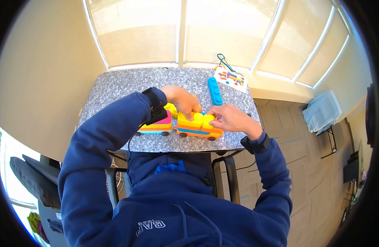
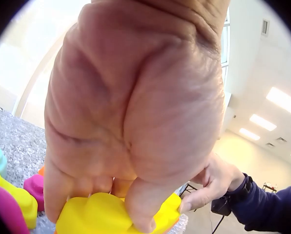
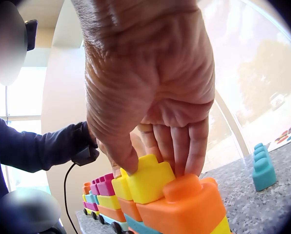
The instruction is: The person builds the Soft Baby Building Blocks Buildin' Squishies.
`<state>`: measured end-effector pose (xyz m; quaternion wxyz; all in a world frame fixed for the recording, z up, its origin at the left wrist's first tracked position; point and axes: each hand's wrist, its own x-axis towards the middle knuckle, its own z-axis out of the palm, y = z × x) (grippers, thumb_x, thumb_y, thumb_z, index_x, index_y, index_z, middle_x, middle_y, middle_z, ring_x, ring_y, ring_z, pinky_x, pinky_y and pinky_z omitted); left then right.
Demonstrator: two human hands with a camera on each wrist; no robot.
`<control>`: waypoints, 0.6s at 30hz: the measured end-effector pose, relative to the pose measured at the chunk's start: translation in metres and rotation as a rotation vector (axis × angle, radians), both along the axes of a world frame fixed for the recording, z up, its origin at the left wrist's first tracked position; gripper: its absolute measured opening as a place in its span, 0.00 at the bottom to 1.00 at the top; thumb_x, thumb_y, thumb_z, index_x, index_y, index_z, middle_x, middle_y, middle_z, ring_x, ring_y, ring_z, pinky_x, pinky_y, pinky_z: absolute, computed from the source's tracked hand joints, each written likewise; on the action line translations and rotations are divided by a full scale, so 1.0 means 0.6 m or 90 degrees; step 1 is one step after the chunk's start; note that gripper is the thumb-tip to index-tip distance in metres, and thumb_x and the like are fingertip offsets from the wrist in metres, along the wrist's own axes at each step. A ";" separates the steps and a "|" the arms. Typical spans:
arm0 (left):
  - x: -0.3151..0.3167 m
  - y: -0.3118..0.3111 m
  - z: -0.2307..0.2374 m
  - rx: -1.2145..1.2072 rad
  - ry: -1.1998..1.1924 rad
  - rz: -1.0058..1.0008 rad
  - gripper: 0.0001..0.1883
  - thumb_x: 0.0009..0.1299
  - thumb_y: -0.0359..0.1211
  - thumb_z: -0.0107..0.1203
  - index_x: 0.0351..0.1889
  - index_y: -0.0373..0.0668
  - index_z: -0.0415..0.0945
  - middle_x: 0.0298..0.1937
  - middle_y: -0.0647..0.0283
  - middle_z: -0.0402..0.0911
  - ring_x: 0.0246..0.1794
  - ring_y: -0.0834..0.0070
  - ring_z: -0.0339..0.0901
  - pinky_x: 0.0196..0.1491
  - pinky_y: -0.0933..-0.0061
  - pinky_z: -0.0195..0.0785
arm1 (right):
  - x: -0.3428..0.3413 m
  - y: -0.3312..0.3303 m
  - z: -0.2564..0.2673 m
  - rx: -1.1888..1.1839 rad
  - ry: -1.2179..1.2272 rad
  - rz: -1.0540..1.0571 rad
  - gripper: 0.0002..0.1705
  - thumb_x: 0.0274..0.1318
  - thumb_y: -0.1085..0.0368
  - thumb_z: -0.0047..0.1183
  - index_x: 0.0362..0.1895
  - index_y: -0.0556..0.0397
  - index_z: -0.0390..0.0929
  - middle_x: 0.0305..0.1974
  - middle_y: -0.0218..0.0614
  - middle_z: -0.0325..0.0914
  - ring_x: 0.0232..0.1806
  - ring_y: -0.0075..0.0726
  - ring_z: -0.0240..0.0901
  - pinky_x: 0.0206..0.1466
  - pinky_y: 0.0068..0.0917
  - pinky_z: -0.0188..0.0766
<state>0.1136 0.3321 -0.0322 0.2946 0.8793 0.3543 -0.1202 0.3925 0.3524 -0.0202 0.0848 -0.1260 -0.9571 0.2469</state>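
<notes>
On the granite-patterned table [image 1: 115, 88], a toy train car built of yellow, orange and blue blocks stands on dark wheels. My left hand [image 1: 182, 100] grips a long yellow block [image 2: 94, 214] on top of that car, thumb on the near side and fingers over the far side. Just to the right, my right hand [image 1: 232, 118] pinches a smaller yellow block [image 3: 150, 178] between thumb and fingers. This block sits right behind a rounded orange block [image 3: 184, 204] at the car's front end. Their far-side fingertips are partly hidden by the blocks.
Left of this car stands another with a magenta top block [image 1: 164, 119]; my left forearm covers part of it. Beyond my hands lie a long blue block [image 1: 215, 91] and a card with a printed block picture [image 1: 231, 79]. Windows line the table's far edge.
</notes>
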 end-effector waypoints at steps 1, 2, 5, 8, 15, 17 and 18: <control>0.003 -0.007 0.013 -0.011 0.036 0.017 0.27 0.74 0.48 0.65 0.60 0.36 0.82 0.47 0.52 0.89 0.49 0.55 0.86 0.52 0.53 0.76 | -0.007 0.002 0.003 -0.007 -0.013 0.006 0.18 0.64 0.59 0.67 0.53 0.56 0.85 0.38 0.48 0.89 0.39 0.54 0.88 0.46 0.44 0.83; 0.007 -0.013 0.024 -0.022 0.072 0.031 0.27 0.74 0.49 0.65 0.60 0.35 0.81 0.46 0.53 0.89 0.49 0.56 0.86 0.52 0.53 0.76 | -0.010 0.003 0.006 -0.003 -0.012 0.007 0.18 0.64 0.59 0.67 0.53 0.56 0.85 0.38 0.48 0.89 0.39 0.54 0.88 0.46 0.44 0.83; 0.013 -0.028 0.046 -0.034 0.087 0.069 0.27 0.76 0.50 0.65 0.60 0.36 0.82 0.46 0.55 0.89 0.49 0.57 0.86 0.51 0.55 0.77 | -0.008 0.010 0.015 0.009 -0.039 0.031 0.17 0.66 0.61 0.66 0.55 0.56 0.85 0.40 0.46 0.89 0.41 0.51 0.88 0.49 0.42 0.84; 0.006 -0.039 0.057 -0.049 0.069 0.099 0.23 0.80 0.48 0.62 0.57 0.36 0.83 0.49 0.51 0.89 0.51 0.53 0.84 0.56 0.53 0.72 | -0.007 0.036 0.017 -0.070 0.014 0.010 0.17 0.67 0.62 0.66 0.57 0.55 0.86 0.42 0.44 0.91 0.42 0.49 0.89 0.52 0.40 0.84; -0.129 -0.005 0.088 0.132 0.081 0.200 0.24 0.75 0.47 0.68 0.60 0.40 0.86 0.57 0.52 0.92 0.59 0.51 0.87 0.60 0.54 0.78 | -0.035 0.099 -0.038 -0.044 0.028 -0.093 0.20 0.65 0.62 0.71 0.56 0.59 0.87 0.44 0.47 0.92 0.45 0.48 0.90 0.52 0.40 0.85; -0.158 -0.006 0.076 0.113 0.150 0.219 0.24 0.72 0.45 0.71 0.60 0.40 0.87 0.57 0.53 0.92 0.59 0.50 0.87 0.60 0.54 0.79 | -0.052 0.104 -0.060 -0.008 -0.018 -0.052 0.21 0.63 0.61 0.72 0.56 0.59 0.87 0.44 0.49 0.91 0.46 0.50 0.90 0.52 0.41 0.85; -0.172 -0.008 0.069 0.092 0.218 0.239 0.25 0.69 0.42 0.74 0.60 0.41 0.87 0.58 0.54 0.91 0.59 0.50 0.87 0.59 0.53 0.79 | -0.061 0.109 -0.078 -0.017 -0.018 -0.038 0.21 0.62 0.62 0.72 0.55 0.60 0.88 0.43 0.49 0.91 0.47 0.51 0.90 0.53 0.42 0.85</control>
